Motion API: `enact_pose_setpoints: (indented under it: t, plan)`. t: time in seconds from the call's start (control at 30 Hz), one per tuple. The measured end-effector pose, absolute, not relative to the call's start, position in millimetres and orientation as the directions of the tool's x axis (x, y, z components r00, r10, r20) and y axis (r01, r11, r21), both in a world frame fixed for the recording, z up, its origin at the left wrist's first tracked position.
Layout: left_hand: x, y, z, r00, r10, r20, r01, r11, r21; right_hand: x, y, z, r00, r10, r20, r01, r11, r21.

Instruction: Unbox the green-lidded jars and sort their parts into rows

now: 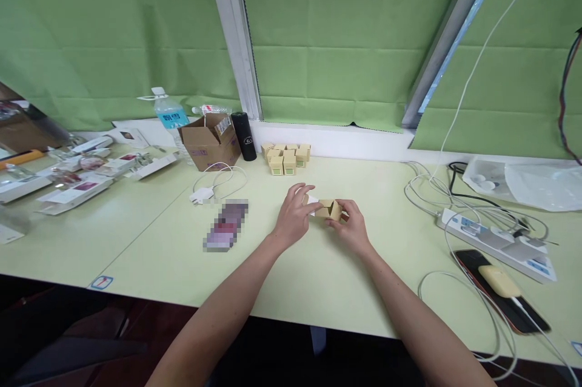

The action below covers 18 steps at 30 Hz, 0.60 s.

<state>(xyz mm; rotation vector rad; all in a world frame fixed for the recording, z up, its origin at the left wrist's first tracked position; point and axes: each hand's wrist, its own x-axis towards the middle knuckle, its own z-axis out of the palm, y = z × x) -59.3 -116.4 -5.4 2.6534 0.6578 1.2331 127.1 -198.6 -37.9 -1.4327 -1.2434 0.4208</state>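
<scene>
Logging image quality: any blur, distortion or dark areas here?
Head view: left hand, right hand and small box look fairly sharp under even light; head view: window posts splay upward, suggesting wide-angle distortion; head view: a pixelated patch hides detail; head view: darkness below the table.

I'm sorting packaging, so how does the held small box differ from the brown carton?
The small box is far smaller than the carton. The small box is pale tan; the carton is darker brown. The right hand holds the small box; the carton stands on the table. Both are open.
</scene>
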Motion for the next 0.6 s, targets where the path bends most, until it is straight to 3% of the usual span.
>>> enact_pose_setpoints:
  t: [0.23,0.37,0.5,0.6]
  plan:
    - [-59,-125,-1,0.598,0.565,0.568,0.427,-0.825,0.370,121,-200,-40,0.385,0.878,0.285,0.517,0.051,-0.854]
    - [-57,-127,1,0.594,0.612,0.523,0.435,-0.791,0.431,119,-202,-36,0.379,0.869,0.319,0.682,-0.030,-0.731]
    - [-58,-130,6,0.568,0.690,0.450,0.460,-0.719,0.522,116,-205,-33,0.334,0.880,0.338,0.737,-0.020,-0.675]
    - [-57,-134,9,0.543,0.755,0.366,0.543,-0.649,0.533,114,-208,-32,0.260,0.870,0.419,0.844,0.007,-0.537]
